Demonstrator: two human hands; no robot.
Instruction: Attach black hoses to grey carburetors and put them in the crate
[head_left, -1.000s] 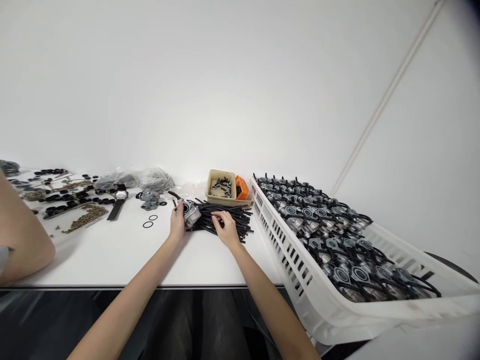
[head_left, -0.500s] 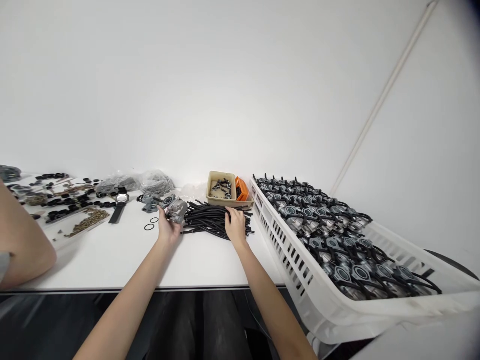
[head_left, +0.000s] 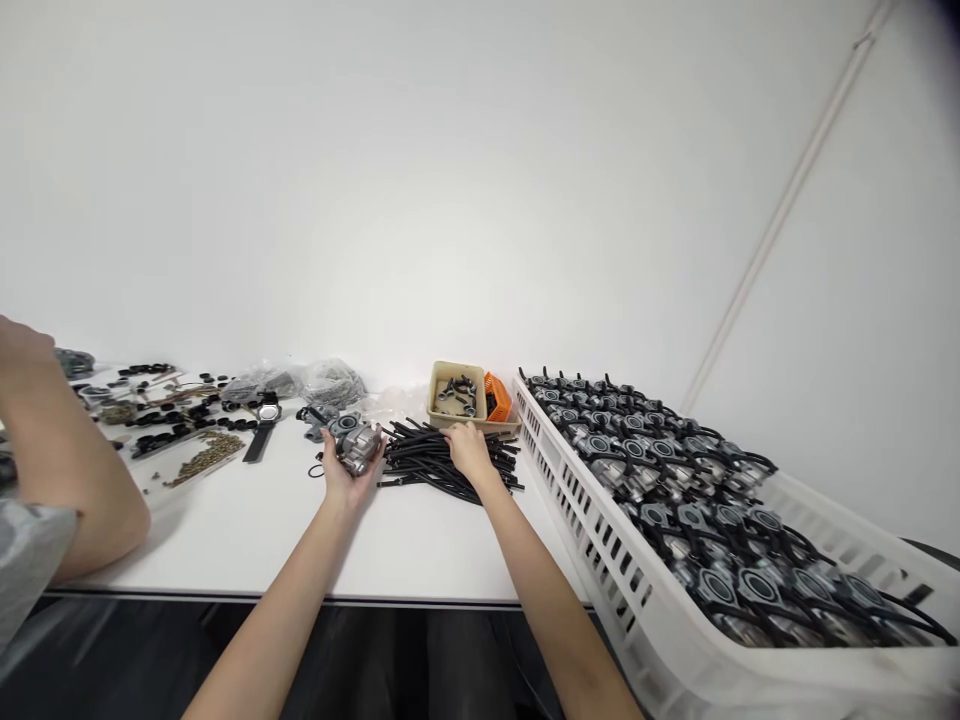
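My left hand (head_left: 347,488) is wrapped round a silver metal carburetor (head_left: 361,450), held just above the white table. Another grey carburetor (head_left: 319,425) appears right behind it, partly hidden. To the right lies a loose pile of black rubber hoses (head_left: 420,462). Over the far side of that pile, my right hand (head_left: 469,452) has its fingers bent and pinched together on a hose; the fingertips are partly hidden. A black rubber ring (head_left: 316,471) lies left of my left hand.
A white crate (head_left: 600,540) full of carburetors with hoses stands at right. Behind the hoses sit a beige tray (head_left: 457,414) of small fittings and an orange basket (head_left: 498,398). Leftward are a watch (head_left: 263,425), brass pieces (head_left: 206,455), plastic bags (head_left: 330,382) and another person's arm (head_left: 82,460).
The view has shifted, so the scene sits farther right and lower. My right hand has moved toward the far left of the hose pile. My left hand still holds the carburetor.
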